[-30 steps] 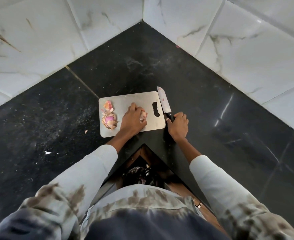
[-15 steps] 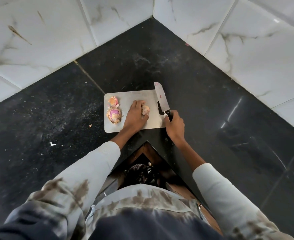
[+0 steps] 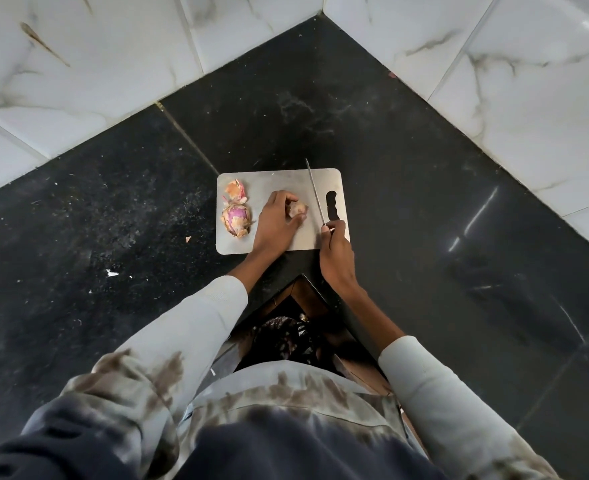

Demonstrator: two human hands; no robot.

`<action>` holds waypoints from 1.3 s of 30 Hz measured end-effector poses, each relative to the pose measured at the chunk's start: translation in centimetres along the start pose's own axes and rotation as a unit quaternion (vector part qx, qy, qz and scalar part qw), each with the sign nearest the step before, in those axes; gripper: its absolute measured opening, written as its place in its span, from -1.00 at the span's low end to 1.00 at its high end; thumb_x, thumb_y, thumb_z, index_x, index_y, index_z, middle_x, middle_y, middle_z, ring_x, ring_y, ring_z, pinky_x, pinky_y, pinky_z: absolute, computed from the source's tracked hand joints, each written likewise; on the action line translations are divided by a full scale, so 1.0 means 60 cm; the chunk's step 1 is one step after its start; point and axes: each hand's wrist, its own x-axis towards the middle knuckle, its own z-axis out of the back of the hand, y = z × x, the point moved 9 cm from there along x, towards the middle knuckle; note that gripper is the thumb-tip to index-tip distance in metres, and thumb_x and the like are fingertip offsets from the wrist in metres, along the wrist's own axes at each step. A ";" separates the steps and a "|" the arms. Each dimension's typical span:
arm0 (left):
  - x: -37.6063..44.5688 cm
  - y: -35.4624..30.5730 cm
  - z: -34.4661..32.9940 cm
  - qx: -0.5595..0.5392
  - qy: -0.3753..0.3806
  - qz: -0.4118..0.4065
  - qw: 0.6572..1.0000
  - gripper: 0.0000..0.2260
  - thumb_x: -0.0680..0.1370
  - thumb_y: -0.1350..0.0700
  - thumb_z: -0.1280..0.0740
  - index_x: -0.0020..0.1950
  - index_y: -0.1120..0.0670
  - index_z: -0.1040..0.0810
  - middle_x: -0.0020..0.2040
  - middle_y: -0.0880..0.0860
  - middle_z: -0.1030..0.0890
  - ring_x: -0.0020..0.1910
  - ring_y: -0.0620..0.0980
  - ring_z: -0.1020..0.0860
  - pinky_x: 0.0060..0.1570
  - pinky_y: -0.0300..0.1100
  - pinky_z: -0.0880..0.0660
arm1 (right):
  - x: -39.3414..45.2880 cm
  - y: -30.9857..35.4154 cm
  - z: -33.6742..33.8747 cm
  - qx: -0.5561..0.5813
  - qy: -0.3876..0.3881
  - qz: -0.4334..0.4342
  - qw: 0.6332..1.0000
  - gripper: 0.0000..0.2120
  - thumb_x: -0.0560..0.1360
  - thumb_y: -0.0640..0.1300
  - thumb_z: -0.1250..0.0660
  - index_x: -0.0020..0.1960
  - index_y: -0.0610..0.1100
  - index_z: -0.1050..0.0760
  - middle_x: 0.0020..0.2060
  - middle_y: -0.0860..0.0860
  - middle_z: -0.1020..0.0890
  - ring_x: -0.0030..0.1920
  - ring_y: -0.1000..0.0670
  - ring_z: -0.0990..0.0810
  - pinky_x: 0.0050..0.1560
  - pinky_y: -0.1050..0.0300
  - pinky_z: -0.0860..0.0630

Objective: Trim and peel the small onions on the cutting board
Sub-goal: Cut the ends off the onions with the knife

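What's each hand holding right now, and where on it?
Left hand grips a small onion around its left side, on the cutting board. Right hand holds the knife by its handle.

Cutting board (image 3: 282, 183): a pale grey, rounded-corner rectangle lying flat on the black counter, with a dark handle slot at its 3 o'clock edge. Small onion (image 3: 297, 209), just right of the board's centre: papery tan skin, held down against the board by the fingers of the left hand (image 3: 275, 225), which hide its 9 o'clock side. Second onion (image 3: 236, 220), toward the board's 9 o'clock edge: purple and white flesh showing through torn, partly loosened skin, lying free. Loose peel (image 3: 236, 192), at 12 o'clock from the second onion and touching it: curled, tan-pink.
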 end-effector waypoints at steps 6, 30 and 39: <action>0.005 0.010 0.005 0.002 -0.005 0.004 1.000 -0.66 0.52 0.09 -0.56 0.24 0.06 -0.57 0.20 0.01 -0.63 0.13 -0.08 -0.58 0.16 -0.22 -0.56 | -0.003 -0.003 -0.006 0.093 0.013 -0.031 0.995 -0.83 0.76 0.03 -0.07 0.24 -0.04 -0.28 -0.19 -0.08 -0.53 -0.24 -0.04 -0.49 -0.20 -0.04 -0.43; 0.019 0.019 0.011 0.011 -0.028 0.013 0.999 -0.71 0.55 0.16 -0.52 0.26 0.10 -0.64 0.22 0.01 -0.68 0.16 -0.11 -0.62 0.19 -0.33 -0.54 | -0.022 0.031 -0.011 0.035 -0.012 0.020 0.999 -0.79 0.76 -0.06 -0.15 0.38 0.05 -0.34 -0.49 0.08 -0.32 -0.53 0.11 -0.33 -0.42 0.23 -0.24; 0.025 0.016 0.013 0.014 -0.029 0.015 0.999 -0.74 0.53 0.21 -0.51 0.21 0.11 -0.64 0.18 0.02 -0.69 0.12 -0.09 -0.63 0.15 -0.31 -0.57 | -0.021 0.039 -0.011 0.024 -0.005 0.019 1.000 -0.86 0.76 -0.07 -0.14 0.31 0.00 -0.33 -0.49 0.01 -0.31 -0.54 0.09 -0.25 -0.50 0.24 -0.19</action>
